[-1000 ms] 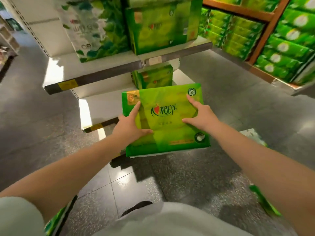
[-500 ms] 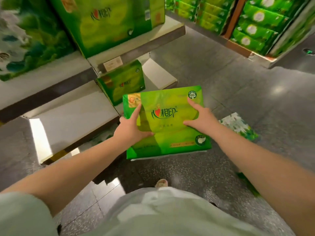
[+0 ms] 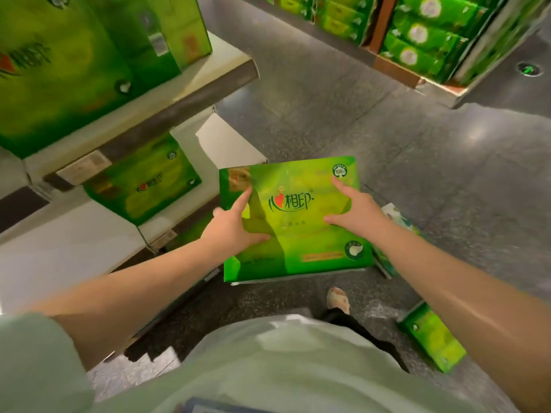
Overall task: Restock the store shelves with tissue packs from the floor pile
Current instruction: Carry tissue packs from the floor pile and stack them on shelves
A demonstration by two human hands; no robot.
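I hold a flat green tissue pack [image 3: 301, 231] with a red heart logo in front of me, above the floor. My left hand [image 3: 231, 226] grips its left side with the thumb on top. My right hand [image 3: 356, 211] grips its right side, index finger stretched toward the far corner. To the left stands the white shelf unit: one matching green pack [image 3: 143, 186] sits on the low shelf [image 3: 74, 242], and large green packs [image 3: 74, 64] fill the upper shelf [image 3: 179, 96]. More packs lie on the floor at my right [image 3: 432, 338], one partly hidden behind my right arm [image 3: 396, 216].
Across the grey stone aisle [image 3: 417, 162] a wooden-framed display [image 3: 417, 34] is stacked with several green packs. My shoe [image 3: 338, 299] stands just below the held pack. A round floor fitting [image 3: 529, 69] sits at the far right.
The view has swung right and downward, so the shelf unit moved left in view and more floor shows. Both hands keep the same grip on the pack.
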